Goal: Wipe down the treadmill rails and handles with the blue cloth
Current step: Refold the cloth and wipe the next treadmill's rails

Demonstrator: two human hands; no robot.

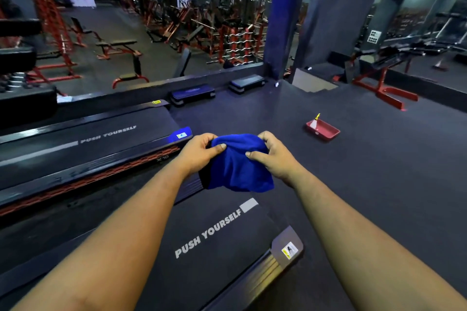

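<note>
Both hands, left hand (199,153) and right hand (271,153), pinch the bunched blue cloth (238,163) in mid-air above the treadmill belt (214,232); prep step, probably folding, next move: carry cloth to side rail (262,270).

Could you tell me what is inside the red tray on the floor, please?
A spray bottle with a yellow nozzle stands at the left end of the red tray. The near wall hides the tray's floor, so anything lying flat there cannot be seen.
</note>
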